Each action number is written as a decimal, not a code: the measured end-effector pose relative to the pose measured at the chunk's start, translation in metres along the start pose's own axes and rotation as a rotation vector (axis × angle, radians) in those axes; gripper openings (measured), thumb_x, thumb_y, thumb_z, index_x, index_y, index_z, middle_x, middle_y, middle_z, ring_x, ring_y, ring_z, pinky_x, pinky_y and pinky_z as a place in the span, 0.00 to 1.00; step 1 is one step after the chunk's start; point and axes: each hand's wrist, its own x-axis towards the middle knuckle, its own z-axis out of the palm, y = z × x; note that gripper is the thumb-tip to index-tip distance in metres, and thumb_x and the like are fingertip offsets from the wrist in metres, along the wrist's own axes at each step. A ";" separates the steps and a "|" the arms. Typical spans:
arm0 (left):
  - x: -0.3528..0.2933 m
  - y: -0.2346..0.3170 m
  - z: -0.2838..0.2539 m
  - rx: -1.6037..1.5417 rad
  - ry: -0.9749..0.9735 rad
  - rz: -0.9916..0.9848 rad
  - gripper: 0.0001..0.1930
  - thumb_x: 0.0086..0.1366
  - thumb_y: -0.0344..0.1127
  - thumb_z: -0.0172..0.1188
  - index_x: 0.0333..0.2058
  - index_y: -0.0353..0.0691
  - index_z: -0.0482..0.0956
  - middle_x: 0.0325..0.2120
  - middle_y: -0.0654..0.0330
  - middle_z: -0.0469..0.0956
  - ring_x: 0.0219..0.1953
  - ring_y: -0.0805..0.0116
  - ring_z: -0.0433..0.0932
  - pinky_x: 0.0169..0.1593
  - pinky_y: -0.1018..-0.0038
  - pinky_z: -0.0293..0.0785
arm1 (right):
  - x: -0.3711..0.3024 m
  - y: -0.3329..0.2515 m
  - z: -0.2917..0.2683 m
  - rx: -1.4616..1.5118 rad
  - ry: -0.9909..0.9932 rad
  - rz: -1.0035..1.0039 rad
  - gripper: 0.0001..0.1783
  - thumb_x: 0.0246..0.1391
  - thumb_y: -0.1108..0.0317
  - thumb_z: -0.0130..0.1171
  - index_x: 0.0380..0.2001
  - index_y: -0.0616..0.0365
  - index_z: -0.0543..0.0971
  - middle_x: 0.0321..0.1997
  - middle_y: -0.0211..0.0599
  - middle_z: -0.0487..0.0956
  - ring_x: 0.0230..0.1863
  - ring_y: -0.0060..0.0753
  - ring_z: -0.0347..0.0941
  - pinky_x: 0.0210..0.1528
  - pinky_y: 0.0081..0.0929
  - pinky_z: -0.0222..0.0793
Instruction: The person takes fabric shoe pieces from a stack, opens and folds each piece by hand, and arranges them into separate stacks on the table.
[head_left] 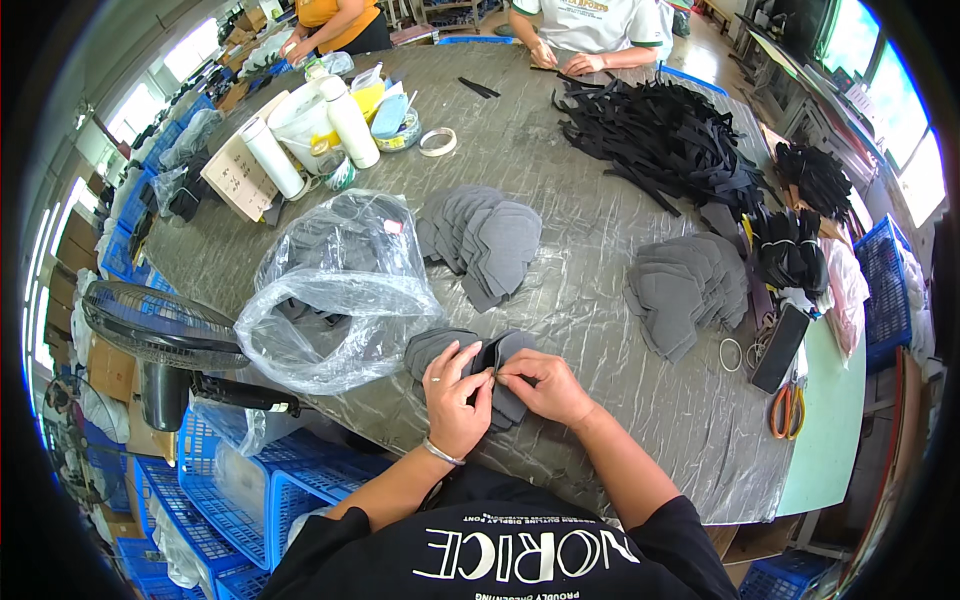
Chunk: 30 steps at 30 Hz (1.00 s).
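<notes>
At the table's near edge, my left hand (458,402) and my right hand (546,387) meet with thumbs and fingertips pinched together. Between them they grip a dark grey fabric piece (515,343), whose edge stands up at the fingertips. More grey cut pieces (430,346) lie under and beside my hands. Beyond, a fanned stack of grey fabric pieces (490,238) rests on the table, and a similar stack (690,285) sits to the right. Left of my hands, an open clear plastic bag (340,300) holds dark pieces. The exact pinch point is partly covered by my fingers.
A heap of black strips (660,130) covers the far right of the table. Orange-handled scissors (788,408) and a black phone-like slab (781,347) lie at right. A black fan (165,325) stands left, above blue crates (225,490). Two people work across the table.
</notes>
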 end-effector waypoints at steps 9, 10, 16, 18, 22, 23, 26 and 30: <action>-0.002 -0.002 0.003 0.013 0.004 0.029 0.06 0.52 0.25 0.64 0.31 0.39 0.82 0.51 0.56 0.76 0.57 0.51 0.68 0.60 0.60 0.59 | 0.006 0.006 -0.006 0.010 -0.080 -0.047 0.03 0.49 0.76 0.60 0.29 0.63 0.79 0.29 0.40 0.78 0.29 0.40 0.76 0.33 0.30 0.71; -0.002 -0.002 0.001 0.013 0.003 0.030 0.06 0.52 0.25 0.64 0.31 0.39 0.82 0.51 0.56 0.76 0.57 0.51 0.68 0.60 0.60 0.59 | 0.005 0.006 -0.005 0.011 -0.079 -0.046 0.03 0.49 0.76 0.60 0.29 0.63 0.79 0.29 0.40 0.78 0.29 0.40 0.76 0.33 0.30 0.71; -0.001 -0.004 -0.001 -0.007 -0.039 0.007 0.07 0.53 0.26 0.64 0.33 0.39 0.84 0.52 0.56 0.75 0.58 0.51 0.68 0.60 0.60 0.58 | 0.002 0.004 0.000 0.032 -0.028 -0.015 0.03 0.49 0.77 0.60 0.29 0.64 0.78 0.29 0.42 0.77 0.29 0.39 0.76 0.33 0.30 0.71; 0.000 -0.004 -0.001 -0.035 -0.035 -0.022 0.05 0.53 0.26 0.63 0.31 0.39 0.83 0.51 0.56 0.76 0.58 0.51 0.68 0.60 0.60 0.58 | -0.001 0.006 0.002 0.105 -0.014 0.043 0.03 0.49 0.77 0.60 0.30 0.64 0.77 0.31 0.40 0.78 0.31 0.33 0.75 0.36 0.26 0.70; -0.001 -0.004 0.003 -0.059 0.006 -0.072 0.04 0.51 0.26 0.63 0.27 0.38 0.80 0.50 0.55 0.76 0.58 0.51 0.68 0.60 0.60 0.59 | -0.011 0.011 0.002 0.259 0.088 0.077 0.02 0.52 0.76 0.58 0.30 0.64 0.77 0.33 0.32 0.78 0.34 0.25 0.73 0.39 0.22 0.68; -0.001 -0.003 0.005 -0.061 0.031 -0.081 0.04 0.49 0.27 0.64 0.26 0.39 0.79 0.50 0.55 0.76 0.57 0.50 0.69 0.60 0.59 0.59 | -0.016 0.011 0.000 0.465 0.140 0.213 0.02 0.54 0.76 0.57 0.31 0.63 0.77 0.35 0.29 0.77 0.35 0.22 0.72 0.40 0.20 0.67; 0.000 -0.001 0.008 -0.047 0.059 -0.076 0.06 0.48 0.26 0.64 0.25 0.39 0.76 0.49 0.55 0.76 0.57 0.50 0.69 0.59 0.59 0.60 | -0.030 0.018 -0.006 0.747 0.251 0.416 0.01 0.56 0.75 0.56 0.31 0.60 0.76 0.34 0.25 0.76 0.34 0.18 0.69 0.38 0.17 0.65; -0.001 -0.001 0.009 -0.033 0.081 -0.081 0.06 0.48 0.25 0.64 0.25 0.38 0.75 0.49 0.54 0.76 0.57 0.50 0.70 0.58 0.60 0.62 | -0.038 0.024 -0.021 0.914 0.555 0.525 0.02 0.56 0.72 0.55 0.29 0.54 0.75 0.27 0.19 0.72 0.28 0.12 0.65 0.29 0.12 0.58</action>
